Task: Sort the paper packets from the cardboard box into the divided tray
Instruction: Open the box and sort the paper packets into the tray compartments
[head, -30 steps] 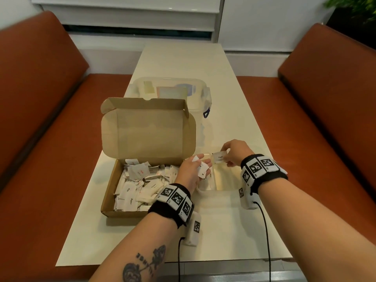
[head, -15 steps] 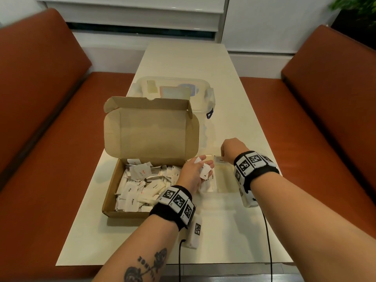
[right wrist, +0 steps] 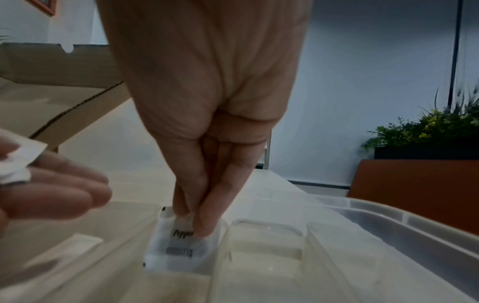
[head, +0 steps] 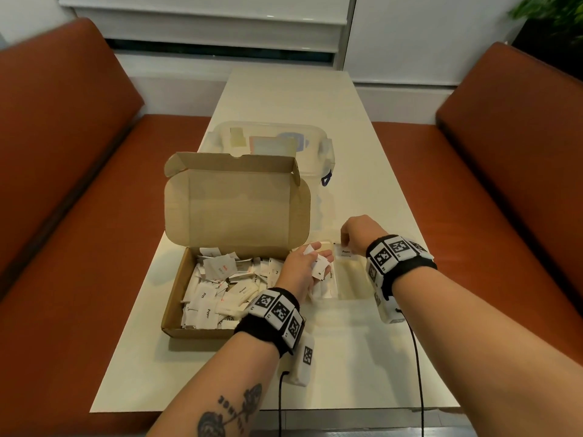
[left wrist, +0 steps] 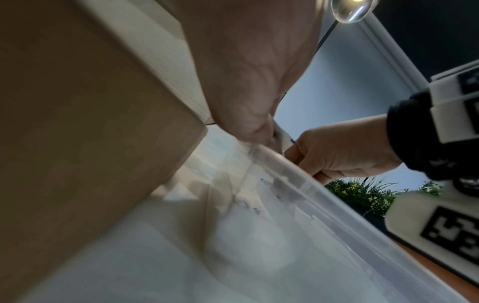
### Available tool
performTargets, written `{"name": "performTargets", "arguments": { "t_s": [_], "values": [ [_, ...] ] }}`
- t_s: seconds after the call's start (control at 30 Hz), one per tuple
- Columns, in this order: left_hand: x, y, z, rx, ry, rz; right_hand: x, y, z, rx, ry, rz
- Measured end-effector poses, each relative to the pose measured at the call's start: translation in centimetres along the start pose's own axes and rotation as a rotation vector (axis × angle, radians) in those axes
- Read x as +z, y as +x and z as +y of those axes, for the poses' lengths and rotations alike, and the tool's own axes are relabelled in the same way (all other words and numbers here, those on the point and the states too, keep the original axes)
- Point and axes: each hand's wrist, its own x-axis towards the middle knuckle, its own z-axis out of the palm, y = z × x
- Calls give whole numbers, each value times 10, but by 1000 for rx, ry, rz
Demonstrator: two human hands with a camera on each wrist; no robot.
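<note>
An open cardboard box (head: 176, 298) holds several white paper packets (head: 217, 294). Right of it lies the clear divided tray (head: 353, 287), whose rim (right wrist: 388, 215) shows in the right wrist view. My right hand (head: 345, 244) pinches a packet printed "Pepper" (right wrist: 178, 250) between thumb and fingers (right wrist: 207, 205), its lower end down in a far tray compartment. My left hand (head: 318, 260) hovers over the tray's left side beside the box and holds a few packets (head: 321, 266) in its fingers (right wrist: 59, 192).
A clear lidded plastic tub (head: 325, 146) stands behind the box's raised lid (head: 236, 206). Orange benches (head: 63, 216) (head: 504, 200) flank the narrow cream table (head: 299, 99). A plant (head: 555, 14) is at the back right.
My right hand carried the pepper packet away from the left hand and lowered it into the tray's far compartment. The left hand kept its packets and barely moved.
</note>
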Motion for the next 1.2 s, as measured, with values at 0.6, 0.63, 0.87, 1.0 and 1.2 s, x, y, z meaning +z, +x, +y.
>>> {"name": "performTargets", "arguments": {
  "t_s": [0.6,0.63,0.87,1.0,1.2],
  "values": [
    [-4,7,-3,0,61,-12,-1,7,0,52,-72,-134],
    [-4,8,-3,1,60,-12,0,8,0,50,-68,-121],
    [-5,13,-6,14,72,-7,8,7,2,24,-57,-84],
    [-9,14,-8,27,90,-34,4,2,4,-25,57,-26],
    [-15,18,-13,116,385,-143,-4,-18,-4,-209,496,-6]
  ]
}}
